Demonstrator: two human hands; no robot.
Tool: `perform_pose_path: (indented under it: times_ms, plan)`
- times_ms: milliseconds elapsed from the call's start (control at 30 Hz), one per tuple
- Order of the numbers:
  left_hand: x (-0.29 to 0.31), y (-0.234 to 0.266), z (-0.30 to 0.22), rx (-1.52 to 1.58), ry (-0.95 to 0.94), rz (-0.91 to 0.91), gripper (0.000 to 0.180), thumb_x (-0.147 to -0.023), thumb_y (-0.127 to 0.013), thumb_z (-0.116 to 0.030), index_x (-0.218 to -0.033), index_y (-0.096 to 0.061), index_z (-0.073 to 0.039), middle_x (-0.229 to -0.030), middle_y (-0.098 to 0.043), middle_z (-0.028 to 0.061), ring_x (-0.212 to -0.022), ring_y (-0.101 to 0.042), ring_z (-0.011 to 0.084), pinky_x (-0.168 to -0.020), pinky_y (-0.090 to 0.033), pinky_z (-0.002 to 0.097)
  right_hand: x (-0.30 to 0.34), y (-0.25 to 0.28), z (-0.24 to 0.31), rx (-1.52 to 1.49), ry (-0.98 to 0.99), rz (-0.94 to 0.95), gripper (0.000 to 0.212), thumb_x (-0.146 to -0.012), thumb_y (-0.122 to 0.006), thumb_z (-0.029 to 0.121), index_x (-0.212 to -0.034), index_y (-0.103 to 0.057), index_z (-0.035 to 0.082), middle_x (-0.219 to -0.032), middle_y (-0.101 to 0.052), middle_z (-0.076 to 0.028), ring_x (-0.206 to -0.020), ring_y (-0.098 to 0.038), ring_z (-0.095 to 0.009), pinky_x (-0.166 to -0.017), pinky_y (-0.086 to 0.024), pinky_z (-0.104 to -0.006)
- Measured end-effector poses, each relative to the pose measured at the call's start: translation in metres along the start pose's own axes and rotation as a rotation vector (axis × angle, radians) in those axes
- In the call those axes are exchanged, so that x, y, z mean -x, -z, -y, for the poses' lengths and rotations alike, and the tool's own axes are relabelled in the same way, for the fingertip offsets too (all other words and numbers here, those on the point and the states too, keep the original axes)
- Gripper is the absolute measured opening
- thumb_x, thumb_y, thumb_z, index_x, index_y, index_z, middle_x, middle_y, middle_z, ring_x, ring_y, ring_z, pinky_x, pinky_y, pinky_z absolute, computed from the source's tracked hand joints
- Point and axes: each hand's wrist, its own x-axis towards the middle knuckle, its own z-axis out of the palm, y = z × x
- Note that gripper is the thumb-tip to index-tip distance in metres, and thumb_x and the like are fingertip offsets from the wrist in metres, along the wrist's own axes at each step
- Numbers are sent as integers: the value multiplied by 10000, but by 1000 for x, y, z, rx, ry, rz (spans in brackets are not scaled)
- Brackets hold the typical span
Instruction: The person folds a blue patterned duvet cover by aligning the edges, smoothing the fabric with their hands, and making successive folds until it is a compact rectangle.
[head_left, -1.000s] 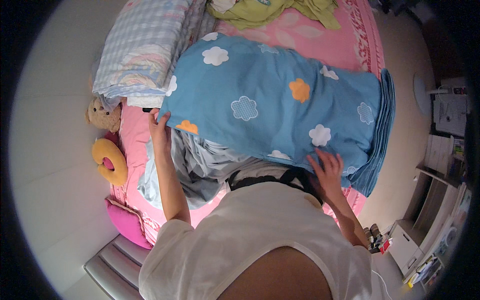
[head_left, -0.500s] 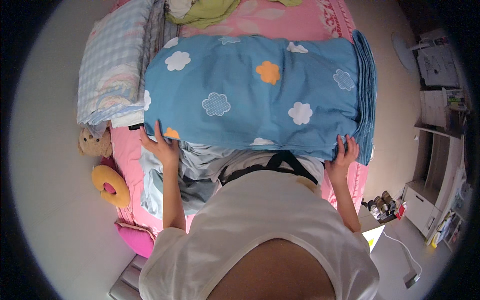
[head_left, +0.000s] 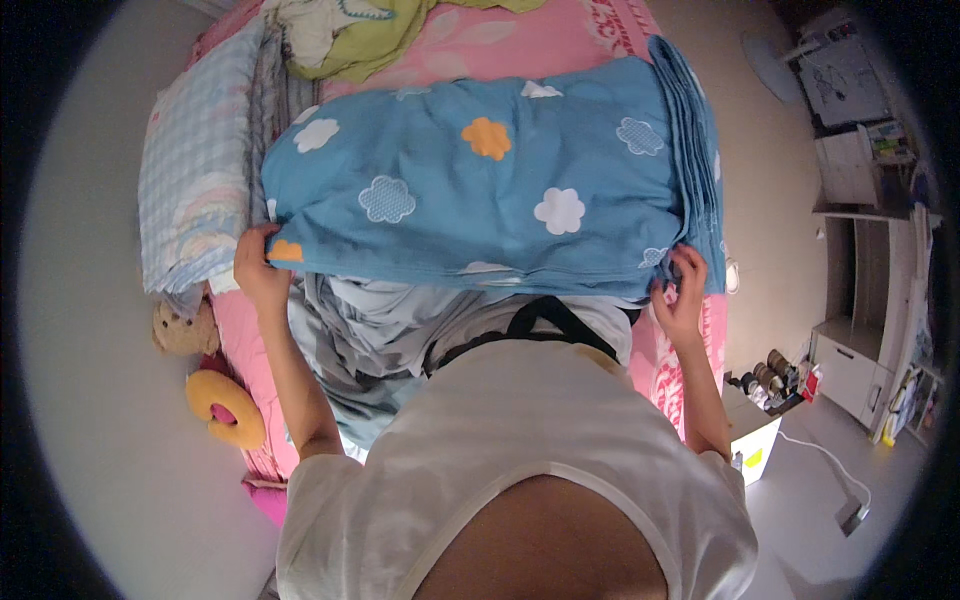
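Observation:
A blue quilt point(head_left: 430, 240) with white and orange cloud shapes lies folded into a long rectangle across the bed in front of me. Its layered folds are stacked along the right end. My left hand point(head_left: 264, 272) grips the near left corner, thumb below and fingers curled over the edge. At the near right corner my right hand point(head_left: 682, 295) has its fingers bent around the edge beside the stacked folds. Grey-blue crumpled bedding point(head_left: 350, 325) lies under the near edge, between the quilt and my body.
Left of the quilt is a folded checked blanket point(head_left: 195, 170). Below it are a teddy bear point(head_left: 185, 330) and a yellow ring pillow point(head_left: 225, 408). Green cloth point(head_left: 390, 35) lies on the pink bedsheet point(head_left: 500, 40) at the back. A white cabinet point(head_left: 850, 365) stands at the right.
My left hand has gone from fingers spread on the quilt to gripping its corner. My right fingers have curled in at the other corner. The near edge looks straighter; the whole view has shifted.

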Motion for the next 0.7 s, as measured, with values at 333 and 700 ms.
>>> perform_pose_path:
  times_ms: [333,700]
  plan:
    - [-38,-47,-190,639,-497,627,648,-700,-667,-132,-1292,-411,-76,-1273,-434,171,-1207,-387,343,-1016,-296,443,-11,15,-21,397,-260,-522,917,-569,-791,198,-1343,-326,38,-1389,-239,-223,-1270,-256,-396,-1055,-205,-480]
    - [7,-164,-345,557,-802,516,564,-704,-583,-52,-1252,-473,-128,-1203,-480,89,-1137,-458,281,-927,-415,384,0,-4,-59,-725,-700,-886,326,-835,-652,197,-1077,-565,-3,-979,-606,-59,-851,-575,-126,-743,-464,-252]
